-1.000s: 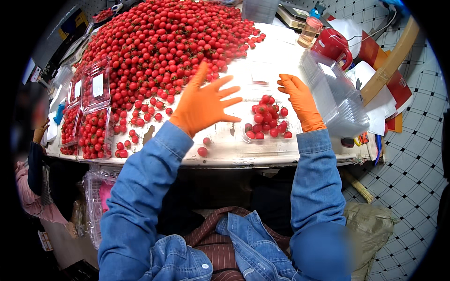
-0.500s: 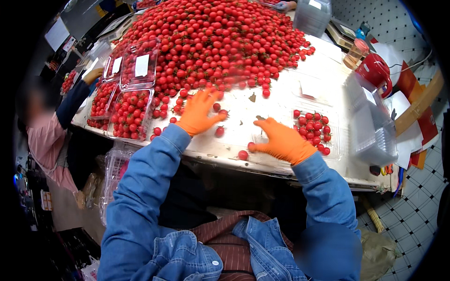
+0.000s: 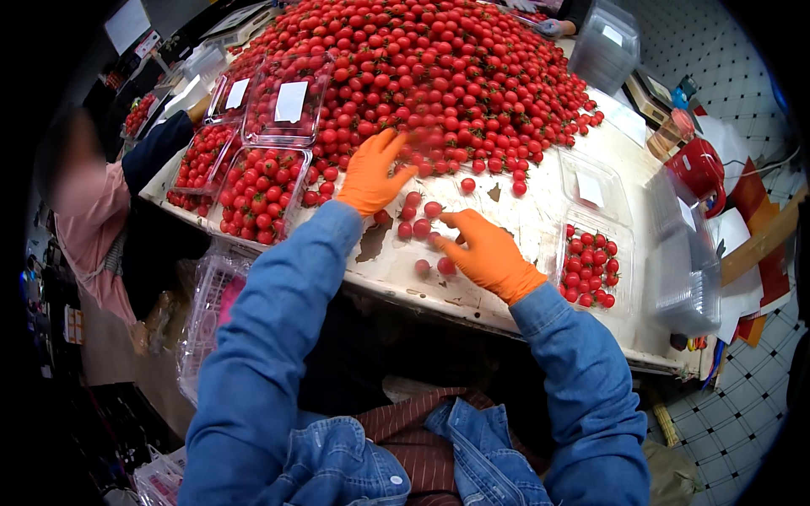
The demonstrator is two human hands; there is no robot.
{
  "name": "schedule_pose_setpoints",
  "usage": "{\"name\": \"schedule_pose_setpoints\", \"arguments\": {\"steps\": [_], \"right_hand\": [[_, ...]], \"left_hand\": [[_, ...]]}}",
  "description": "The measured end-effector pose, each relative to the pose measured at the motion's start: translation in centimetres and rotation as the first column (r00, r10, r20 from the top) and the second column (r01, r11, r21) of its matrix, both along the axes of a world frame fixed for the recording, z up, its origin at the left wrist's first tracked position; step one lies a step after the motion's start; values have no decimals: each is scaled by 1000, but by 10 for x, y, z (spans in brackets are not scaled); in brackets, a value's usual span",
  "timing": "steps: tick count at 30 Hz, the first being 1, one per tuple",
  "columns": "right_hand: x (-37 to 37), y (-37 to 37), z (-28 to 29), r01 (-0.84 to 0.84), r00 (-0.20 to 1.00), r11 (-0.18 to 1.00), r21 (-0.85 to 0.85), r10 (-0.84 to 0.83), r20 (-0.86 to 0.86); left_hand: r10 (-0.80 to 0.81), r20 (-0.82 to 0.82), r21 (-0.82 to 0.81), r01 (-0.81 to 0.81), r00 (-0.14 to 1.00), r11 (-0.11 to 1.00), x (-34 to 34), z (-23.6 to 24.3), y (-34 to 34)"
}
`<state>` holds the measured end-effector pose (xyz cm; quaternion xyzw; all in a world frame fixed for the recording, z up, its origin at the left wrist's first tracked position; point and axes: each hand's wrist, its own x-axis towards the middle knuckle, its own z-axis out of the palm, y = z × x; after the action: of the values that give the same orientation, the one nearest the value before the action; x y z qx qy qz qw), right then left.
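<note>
My left hand, in an orange glove, is at the near edge of a large heap of red cherry tomatoes. Its fingers are apart and nothing shows in them. Several loose cherry tomatoes lie on the white tabletop between my hands. My right hand, also gloved in orange, hovers low beside them with thumb and fingers apart; a fingertip is close to one tomato, and I cannot tell if they touch. To its right sits an open clear clamshell box partly filled with tomatoes, its lid folded back.
Filled clamshell boxes stand at the left, near a person in a pink garment. Stacked clear boxes and a red mug are on the right. More boxes and a scale stand farther back.
More loose tomatoes now lie between my hands, away from the heap. My right hand has come closer to my left and to these tomatoes. The whole view has shifted slightly.
</note>
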<state>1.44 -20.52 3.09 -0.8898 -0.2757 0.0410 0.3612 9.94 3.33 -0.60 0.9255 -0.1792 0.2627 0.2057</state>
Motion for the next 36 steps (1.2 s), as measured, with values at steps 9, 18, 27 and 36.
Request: {"name": "schedule_pose_setpoints", "arguments": {"steps": [9,18,27,36], "right_hand": [[28,-20,-2,185,977,980,-76,-175,123],[65,-31,-27,350,913,912,-213,-282,294],[56,-4,-45,220,927,955,-201,-140,348],[-11,-24,13,-147,954,942,-301,215,208]], "left_hand": [[-153,-503,294,335,851,895,-16,17,-40],[-39,-191,-152,10,981,988,-9,35,17],[-82,-527,333,295,846,896,-49,23,-30],[-470,-450,-267,388,759,882,-107,70,0]]}}
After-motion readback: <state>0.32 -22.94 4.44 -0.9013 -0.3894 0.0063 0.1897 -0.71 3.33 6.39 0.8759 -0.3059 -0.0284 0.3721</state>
